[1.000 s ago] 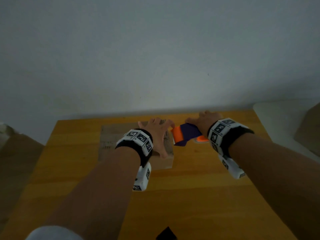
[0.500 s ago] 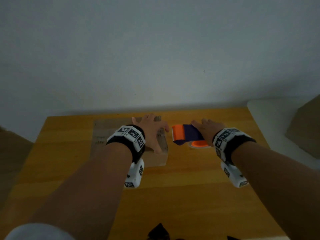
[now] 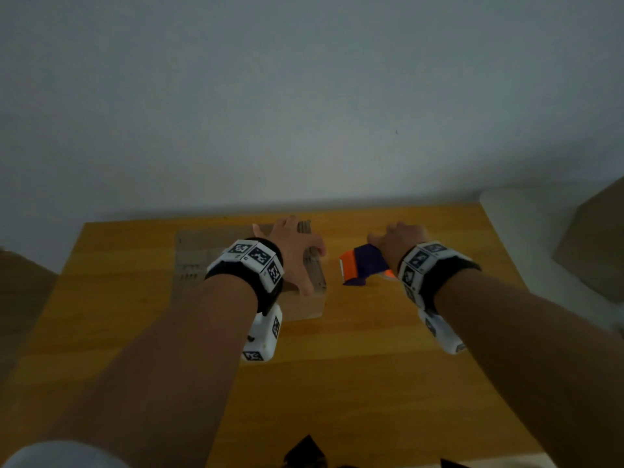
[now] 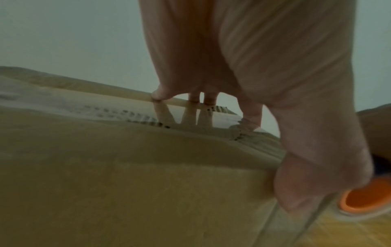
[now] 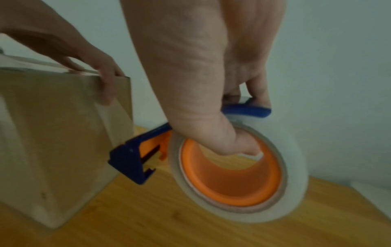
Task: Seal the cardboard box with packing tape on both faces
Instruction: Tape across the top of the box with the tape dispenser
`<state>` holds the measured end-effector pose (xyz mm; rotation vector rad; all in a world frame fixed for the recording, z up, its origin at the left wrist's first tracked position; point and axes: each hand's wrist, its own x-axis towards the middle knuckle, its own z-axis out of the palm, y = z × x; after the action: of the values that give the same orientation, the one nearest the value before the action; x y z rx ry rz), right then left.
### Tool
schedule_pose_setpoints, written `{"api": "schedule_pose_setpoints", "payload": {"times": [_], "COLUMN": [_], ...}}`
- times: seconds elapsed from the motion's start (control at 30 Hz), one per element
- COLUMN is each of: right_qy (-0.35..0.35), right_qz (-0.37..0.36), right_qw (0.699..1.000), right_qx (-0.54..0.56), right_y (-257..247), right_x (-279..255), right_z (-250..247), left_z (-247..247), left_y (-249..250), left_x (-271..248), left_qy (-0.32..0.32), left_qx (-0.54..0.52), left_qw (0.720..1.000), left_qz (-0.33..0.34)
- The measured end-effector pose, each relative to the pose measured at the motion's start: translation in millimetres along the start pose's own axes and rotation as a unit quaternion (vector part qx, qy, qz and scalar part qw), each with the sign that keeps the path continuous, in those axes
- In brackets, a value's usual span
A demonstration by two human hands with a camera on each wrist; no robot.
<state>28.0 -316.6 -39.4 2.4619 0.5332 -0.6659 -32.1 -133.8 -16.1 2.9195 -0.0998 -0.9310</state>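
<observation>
A wooden table [image 3: 337, 383] is seen nearest, with both forearms stretched over it. Further on, a cardboard box [image 3: 196, 265] stands on the table, and the left hand [image 3: 297, 255] is laid on its top at the right edge, fingers [image 4: 158, 95] spread and straight, thumb hooked over the side. Just beside the box, on its right, a blue and orange tape dispenser [image 3: 361, 268] is gripped by the right hand [image 3: 398, 241], thumb [image 5: 222, 137] tucked into the orange core, fingers curled over the frame. A plain wall [image 3: 304, 113] is seen behind.
</observation>
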Motion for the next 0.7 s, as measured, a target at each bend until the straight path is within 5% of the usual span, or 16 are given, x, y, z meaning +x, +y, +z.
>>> {"api": "schedule_pose_setpoints", "payload": {"times": [0.4, 0.57, 0.7], "right_qy": [0.046, -0.021, -0.020], "right_qz": [-0.035, -0.058, -0.008], "right_qw": [0.993, 0.998, 0.997], "right_qx": [-0.105, -0.001, 0.076], "right_y": [-55.3, -63.6, -56.2], "right_x": [20.4, 23.3, 22.9], "right_z": [-37.2, -23.2, -6.6], "left_z": [6.3, 8.8, 2.9], "left_y": [-2.6, -2.3, -4.8], "left_x": [2.4, 0.9, 3.2], "left_qy": [0.010, 0.009, -0.014], "left_qx": [0.007, 0.004, -0.012], "left_qw": [1.000, 1.000, 1.000], "left_qz": [0.012, 0.023, 0.022]}}
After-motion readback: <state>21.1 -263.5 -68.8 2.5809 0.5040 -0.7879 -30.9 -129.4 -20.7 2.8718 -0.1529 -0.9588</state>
